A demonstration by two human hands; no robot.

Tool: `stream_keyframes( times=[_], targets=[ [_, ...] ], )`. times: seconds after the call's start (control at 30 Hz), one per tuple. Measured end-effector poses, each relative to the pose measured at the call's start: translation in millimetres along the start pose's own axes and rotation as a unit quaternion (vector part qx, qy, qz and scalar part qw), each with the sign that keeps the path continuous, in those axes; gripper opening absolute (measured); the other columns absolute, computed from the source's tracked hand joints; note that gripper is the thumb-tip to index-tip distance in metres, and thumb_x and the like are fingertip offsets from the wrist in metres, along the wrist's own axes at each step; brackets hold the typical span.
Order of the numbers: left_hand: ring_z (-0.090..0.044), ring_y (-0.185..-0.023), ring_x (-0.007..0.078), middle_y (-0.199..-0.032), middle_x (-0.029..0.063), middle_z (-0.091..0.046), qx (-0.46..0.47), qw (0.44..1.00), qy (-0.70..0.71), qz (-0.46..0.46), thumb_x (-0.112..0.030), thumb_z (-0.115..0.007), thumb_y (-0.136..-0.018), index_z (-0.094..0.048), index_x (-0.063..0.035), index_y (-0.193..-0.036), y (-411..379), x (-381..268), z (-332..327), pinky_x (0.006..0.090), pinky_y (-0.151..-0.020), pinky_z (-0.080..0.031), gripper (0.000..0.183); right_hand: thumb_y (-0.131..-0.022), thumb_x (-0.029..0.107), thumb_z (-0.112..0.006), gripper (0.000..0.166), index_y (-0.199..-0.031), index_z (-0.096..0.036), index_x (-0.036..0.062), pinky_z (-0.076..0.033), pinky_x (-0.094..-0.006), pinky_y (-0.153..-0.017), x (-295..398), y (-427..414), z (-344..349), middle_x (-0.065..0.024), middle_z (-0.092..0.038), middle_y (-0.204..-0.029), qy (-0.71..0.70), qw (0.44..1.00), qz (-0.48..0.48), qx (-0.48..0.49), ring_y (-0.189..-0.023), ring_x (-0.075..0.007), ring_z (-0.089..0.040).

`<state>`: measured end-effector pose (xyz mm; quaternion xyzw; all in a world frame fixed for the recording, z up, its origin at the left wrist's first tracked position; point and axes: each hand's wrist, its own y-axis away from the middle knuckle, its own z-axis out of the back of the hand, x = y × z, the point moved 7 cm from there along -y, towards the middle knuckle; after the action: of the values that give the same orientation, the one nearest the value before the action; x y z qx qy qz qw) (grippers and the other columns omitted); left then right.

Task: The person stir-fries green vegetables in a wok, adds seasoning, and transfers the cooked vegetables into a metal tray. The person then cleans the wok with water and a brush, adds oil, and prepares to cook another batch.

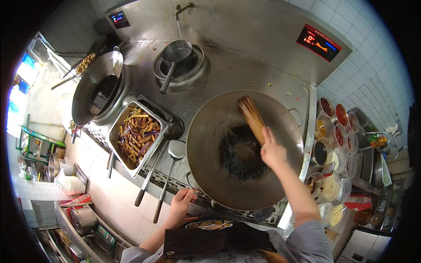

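Note:
A large wok [210, 157] sits before me, with a dark wet patch at its bottom. My right hand [273, 151] grips a bamboo wok brush [252, 116], its splayed bristles pointing up and left over the far inner wall. At the near left rim, my left hand [183, 200] pinches the wok's loop handle [188, 180]. To the left of the wok lie a wok spatula [177, 150] and a long-handled ladle [174, 127]. Beside them stands a steel pan of fried eggplant strips [136, 131].
Water runs from a tap [184, 8] into a small saucepan [177, 52] resting on a round bowl. Another wok [80, 102] with dark liquid stands tilted at far left, near a strainer of browned pieces [86, 64]. Several seasoning tubs [332, 187] line the right side.

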<state>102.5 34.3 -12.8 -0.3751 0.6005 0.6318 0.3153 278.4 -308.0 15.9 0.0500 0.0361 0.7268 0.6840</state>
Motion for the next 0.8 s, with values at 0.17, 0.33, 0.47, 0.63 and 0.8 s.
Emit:
stream_keyframes(
  times=[0.17,0.33,0.47,0.63,0.8],
  targets=[
    [-0.058,-0.073,0.011,-0.08,0.0041,-0.062,0.013,1.0,0.011,-0.01,-0.02,-0.052,-0.095,-0.062,-0.0004,-0.095,-6.0,7.7,1.3,0.0246,-0.068,-0.046,0.023,-0.079,0.025,-0.055,0.077,-0.146,-0.017,0.0196,-0.052,-0.0435,-0.078,65.2,70.5,-31.0,-0.0047,-0.03,-0.147,-0.175,0.967,0.115,0.144,-0.096,-0.0328,-0.062],
    [-0.057,-0.078,0.0094,-0.083,0.0031,-0.062,0.03,0.999,0.023,-0.011,-0.021,-0.051,-0.096,-0.062,-0.0014,-0.094,-5.4,6.2,-2.8,0.0236,-0.07,-0.045,0.023,-0.077,0.023,-0.054,0.076,-0.146,-0.021,0.0187,-0.053,-0.0399,-0.073,30.7,141.1,30.3,-0.0042,-0.03,-0.148,-0.017,0.942,0.14,0.305,-0.095,-0.0276,-0.064],
    [-0.056,-0.081,0.0077,-0.09,0.0012,-0.064,0.014,0.997,0.074,0.006,-0.02,-0.05,-0.096,-0.062,-0.0026,-0.093,-2.0,6.1,-7.6,0.0226,-0.071,-0.044,0.022,-0.073,0.019,-0.056,0.081,-0.147,-0.021,0.0141,-0.052,-0.036,-0.067,-32.0,146.9,36.8,-0.006,-0.024,-0.151,0.187,0.928,0.09,0.309,-0.092,-0.0169,-0.066],
    [-0.053,-0.077,0.006,-0.089,0.0,-0.064,0.006,0.998,0.061,0.0,-0.019,-0.05,-0.096,-0.063,-0.0033,-0.091,-0.8,-2.3,-5.0,0.0216,-0.071,-0.043,0.021,-0.079,0.011,-0.054,0.076,-0.146,-0.021,0.0147,-0.052,-0.031,-0.061,-49.0,79.1,62.3,-0.0178,-0.026,-0.148,0.299,0.939,-0.017,0.168,-0.077,-0.0222,-0.067],
    [-0.05,-0.075,0.0048,-0.087,-0.0007,-0.064,0.007,0.999,0.053,-0.006,-0.019,-0.051,-0.096,-0.063,-0.003,-0.089,-3.3,-5.1,-10.7,0.0213,-0.071,-0.042,0.021,-0.078,0.004,-0.05,0.078,-0.147,-0.015,0.0151,-0.053,-0.0361,-0.058,-15.7,11.8,19.0,-0.0163,-0.033,-0.144,0.17,0.985,0.017,0.015,-0.074,-0.0284,-0.065]
  ],
)
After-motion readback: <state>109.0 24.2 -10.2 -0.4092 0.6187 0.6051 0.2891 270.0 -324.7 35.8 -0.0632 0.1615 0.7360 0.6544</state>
